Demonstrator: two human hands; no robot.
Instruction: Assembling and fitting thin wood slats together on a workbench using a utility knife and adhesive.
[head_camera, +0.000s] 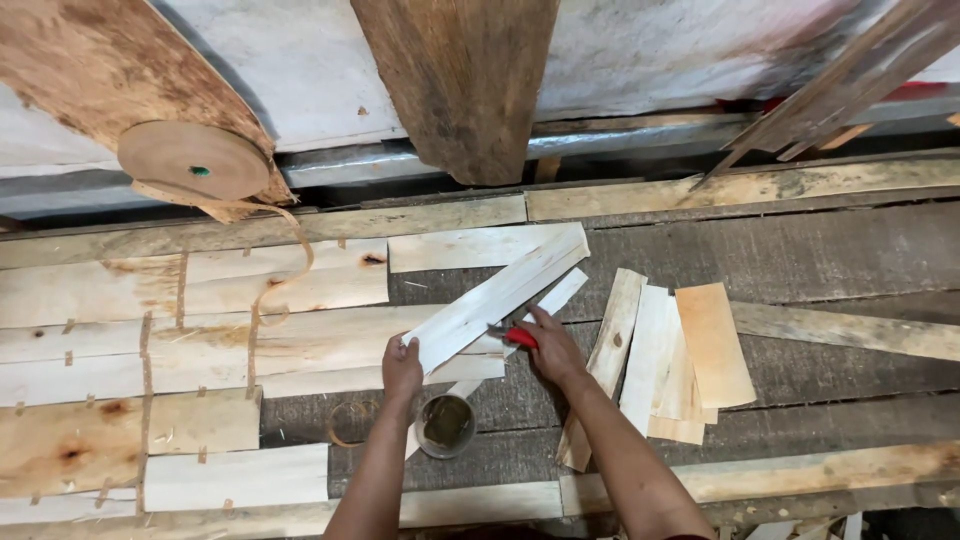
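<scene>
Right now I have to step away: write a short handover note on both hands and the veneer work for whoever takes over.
Left hand: grip on the lower end of a long pale veneer strip, held slanted over the bench.
Right hand: holds a red-handled cutter against that strip.
Nearby: small round cup below the hands, loose veneer pieces to the right, brown tape roll upper left.
Done: sheet of taped strips on the left.
Left: the held strip and loose pieces remain unjoined.

We look down on a grey, weathered plank bench (820, 250), with a pale stained wall (650, 50) behind it, a dark wooden beam (465, 80) leaning there, and a roll of brown paper tape (193, 160) hanging left.
</scene>
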